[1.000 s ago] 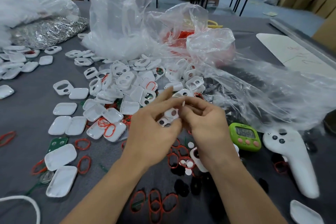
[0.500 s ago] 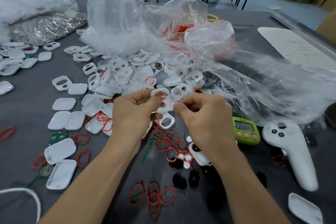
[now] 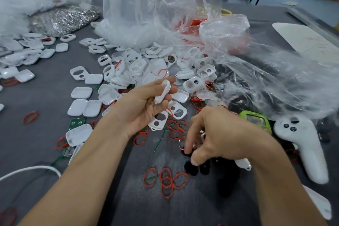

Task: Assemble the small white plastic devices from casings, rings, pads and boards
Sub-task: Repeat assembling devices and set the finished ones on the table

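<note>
Casing (image 3: 163,91), thin and white, stands edge-on in the left hand (image 3: 141,108), pinched between the thumb on top and the curled fingers beneath, and lifted off the grey cloth (image 3: 45,95). It sits up and to the left of the right hand (image 3: 220,137), apart from it. That hand is lower and arched palm-down over the black pads (image 3: 191,168) and a tangle of red rings (image 3: 176,130). Its fingertips (image 3: 187,149) are curled toward the cloth, and whether they hold anything cannot be told.

Just behind the held casing lies the heap of casings (image 3: 146,64), crowding the cloth up to the plastic bags (image 3: 139,5). Flat lids (image 3: 82,106) and a green board (image 3: 76,122) lie to the left of the left forearm. More red rings (image 3: 167,180) lie between the two forearms, with a strip of bare cloth just below them, the widest free patch near the hands.

To the right the room is tight: a green timer (image 3: 256,119) and a white controller (image 3: 302,148) lie close beside the right wrist, and loose clear plastic spreads behind them. A white cable (image 3: 31,169) curves in at the lower left, near the edge of the view.
</note>
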The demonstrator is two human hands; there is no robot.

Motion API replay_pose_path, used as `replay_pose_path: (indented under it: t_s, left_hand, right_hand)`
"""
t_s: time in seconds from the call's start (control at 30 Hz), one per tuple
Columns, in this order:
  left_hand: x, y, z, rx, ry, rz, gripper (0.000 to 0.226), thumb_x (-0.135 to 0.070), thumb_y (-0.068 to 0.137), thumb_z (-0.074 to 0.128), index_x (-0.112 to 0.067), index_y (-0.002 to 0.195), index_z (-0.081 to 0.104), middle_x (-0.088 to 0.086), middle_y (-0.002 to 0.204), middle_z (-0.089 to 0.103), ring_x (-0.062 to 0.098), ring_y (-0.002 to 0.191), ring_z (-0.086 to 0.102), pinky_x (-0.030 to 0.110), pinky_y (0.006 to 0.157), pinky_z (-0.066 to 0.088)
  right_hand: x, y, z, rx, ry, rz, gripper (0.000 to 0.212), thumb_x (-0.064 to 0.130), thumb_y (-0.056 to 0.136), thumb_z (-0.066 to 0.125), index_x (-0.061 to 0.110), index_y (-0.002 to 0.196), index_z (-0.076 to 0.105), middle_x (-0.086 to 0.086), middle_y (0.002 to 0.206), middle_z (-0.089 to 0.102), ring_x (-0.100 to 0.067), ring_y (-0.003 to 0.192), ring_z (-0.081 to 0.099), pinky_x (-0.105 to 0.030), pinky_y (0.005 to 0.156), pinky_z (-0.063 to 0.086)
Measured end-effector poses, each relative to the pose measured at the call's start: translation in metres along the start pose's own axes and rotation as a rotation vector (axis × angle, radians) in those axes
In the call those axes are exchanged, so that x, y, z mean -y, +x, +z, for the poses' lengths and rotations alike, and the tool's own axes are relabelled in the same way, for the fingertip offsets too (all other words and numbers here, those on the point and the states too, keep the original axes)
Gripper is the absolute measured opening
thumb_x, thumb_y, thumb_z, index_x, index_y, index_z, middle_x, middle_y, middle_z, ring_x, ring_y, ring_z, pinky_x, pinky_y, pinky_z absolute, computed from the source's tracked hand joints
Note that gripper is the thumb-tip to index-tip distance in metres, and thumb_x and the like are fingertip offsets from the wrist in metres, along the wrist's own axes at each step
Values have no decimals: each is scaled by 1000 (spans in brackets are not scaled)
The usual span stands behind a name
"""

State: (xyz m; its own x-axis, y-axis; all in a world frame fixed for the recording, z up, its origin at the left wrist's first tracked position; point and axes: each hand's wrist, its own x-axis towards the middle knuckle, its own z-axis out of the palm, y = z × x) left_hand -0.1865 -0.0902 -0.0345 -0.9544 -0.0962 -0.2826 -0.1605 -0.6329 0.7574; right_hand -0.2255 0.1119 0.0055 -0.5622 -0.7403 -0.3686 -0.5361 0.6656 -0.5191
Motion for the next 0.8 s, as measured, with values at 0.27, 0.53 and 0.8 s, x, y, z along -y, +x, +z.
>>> replay_pose_path:
  t_s: [0.27,0.53,0.8]
  left_hand:
    - [2,3,-7,11,61,26,25,-3,91,61,-10,104,81,5,87,75,8,60,67,15,51,56]
    - [5,2,-6,35,204,68,33,7,93,58,-11,113,77,8,104,76,16,87,76,22,68,60]
    - [18,5,8,-146,402,211,39,17,85,59,-7,110,77,8,91,78,21,82,75,28,68,60]
  right_hand:
    - [8,15,21,-239,-166,60,20,19,63,86,30,74,72,12,72,69,-7,68,65,-23,60,48]
    - [-5,21,10,-478,316,22,18,15,80,82,33,78,81,13,63,70,0,52,58,-13,52,44]
    - [-16,22,3,-539,1020,-68,50,-13,82,72,22,117,69,1,69,72,-18,60,64,-26,63,56]
